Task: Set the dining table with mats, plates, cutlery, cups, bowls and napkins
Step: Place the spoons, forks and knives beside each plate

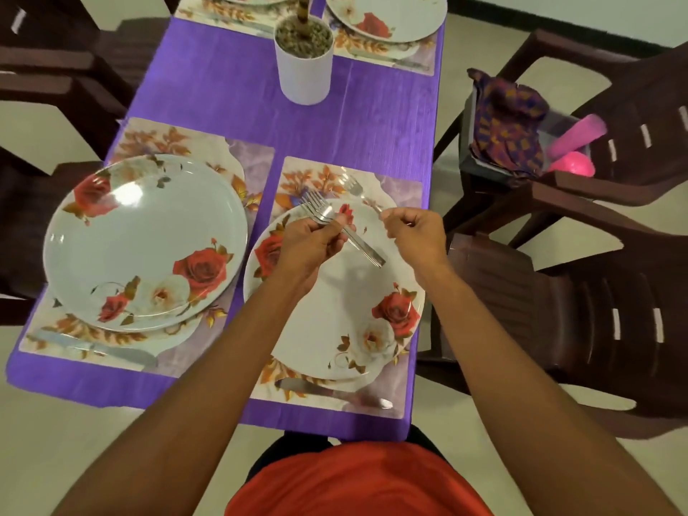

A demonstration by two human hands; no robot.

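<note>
Over the near right white round plate with red roses (335,329), the left hand (316,236) is gripping a bunch of steel forks (366,251), tines pointing away. The right hand (413,229) pinches the handle of a single steel fork (352,184), tines above the floral place mat (402,188). A steel knife (335,394) lies on the mat's near edge. Containers: a white cylindrical pot (305,72) full of pebbles (303,37) mid purple surface (353,117). On the brown plastic chair (614,180), a dark tub (469,158) holds patterned purple-orange cloth napkins (502,128) and pink cups (579,135).
</note>
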